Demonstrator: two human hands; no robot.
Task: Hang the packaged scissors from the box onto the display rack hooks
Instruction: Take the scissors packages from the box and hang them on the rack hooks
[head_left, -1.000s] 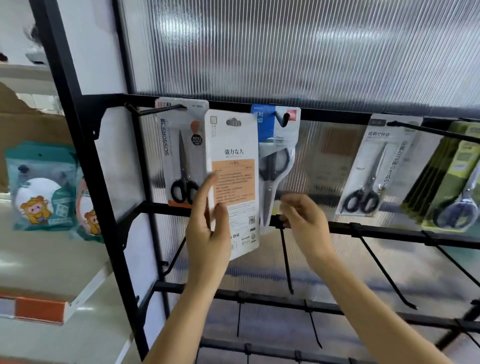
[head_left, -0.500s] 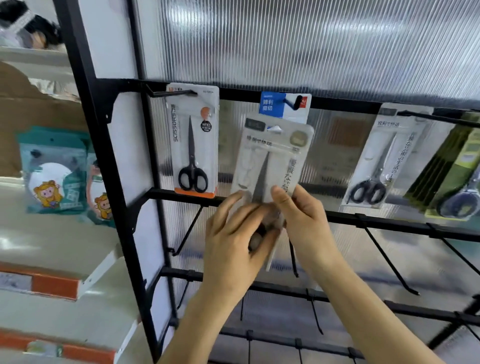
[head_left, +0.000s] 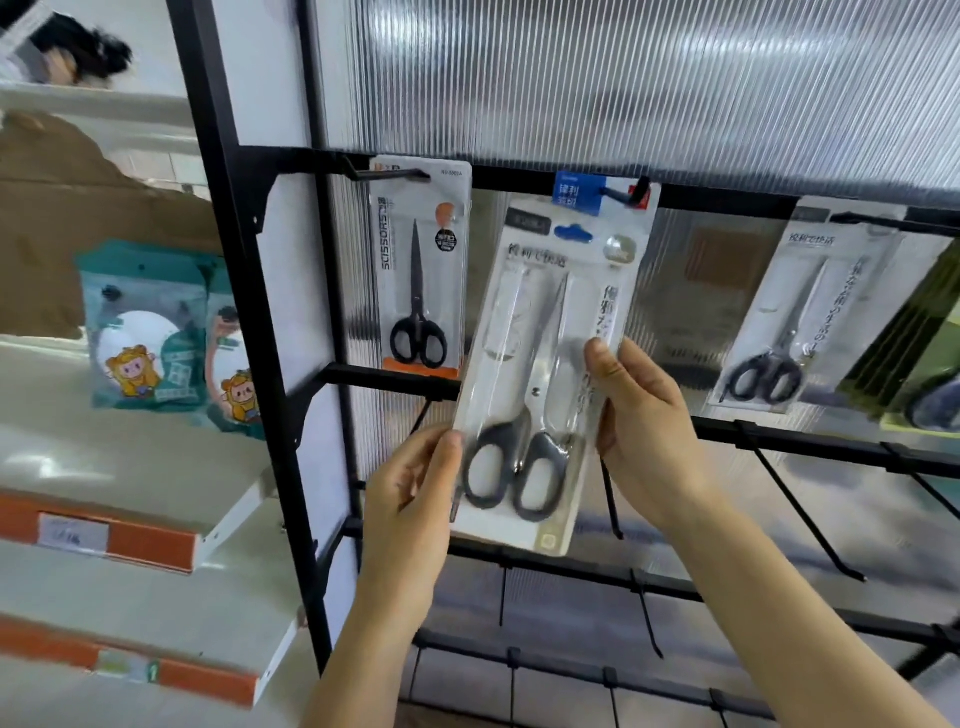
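Ribbed translucent sheeting backs the black display rack (head_left: 293, 519), with packs already hanging along its top rail. Both hands hold the packaged scissors (head_left: 540, 364), now turned face-out and raised: the left hand (head_left: 410, 488) pinches its lower left edge, the right hand (head_left: 644, 415) grips the right edge. Its hang slot (head_left: 573, 232) sits just below the middle hook (head_left: 618, 195), so threading looks next

Middle hook (head_left: 626, 195) on the top rail (head_left: 511, 174) is loaded with a blue-topped pack (head_left: 577, 193); only its tip is left free. Room below is taken by the held pack (head_left: 540, 364). The left is crowded by the small scissors pack (head_left: 421, 270). A gap is left toward the right-hand pack (head_left: 800, 322). Lower hooks (head_left: 802, 512) are bare, jutting forward.
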